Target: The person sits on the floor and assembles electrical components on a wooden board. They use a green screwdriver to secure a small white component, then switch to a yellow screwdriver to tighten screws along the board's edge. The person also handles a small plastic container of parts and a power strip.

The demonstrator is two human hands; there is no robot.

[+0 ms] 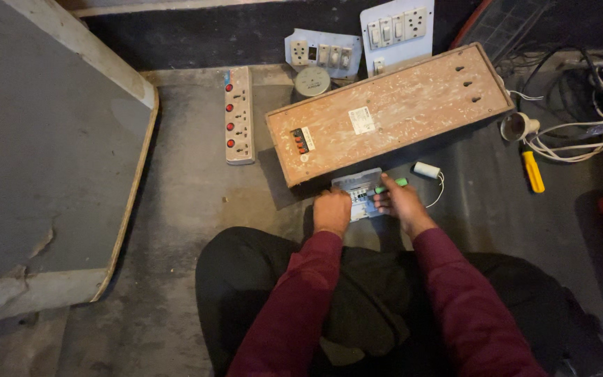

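A small grey switch plate (pixel 357 187) lies on the floor just in front of a long wooden box (pixel 392 112). My left hand (pixel 331 209) grips the plate's left edge. My right hand (pixel 400 202) holds a green-handled screwdriver (pixel 392 185) over the plate's right side; the tool's tip is hidden by my fingers. Both arms wear dark red sleeves, and my crossed legs in black trousers fill the bottom of the view.
A grey power strip (pixel 239 115) with red switches lies left of the box. Two switchboards (pixel 324 50) (pixel 396 29) and a round grey disc (pixel 312 81) sit behind it. A small white cylinder (pixel 426 169), a yellow-handled tool (pixel 532 171), tangled white wires (pixel 581 132) and a lamp holder (pixel 516 126) lie at the right. A large grey board (pixel 43 153) stands at the left.
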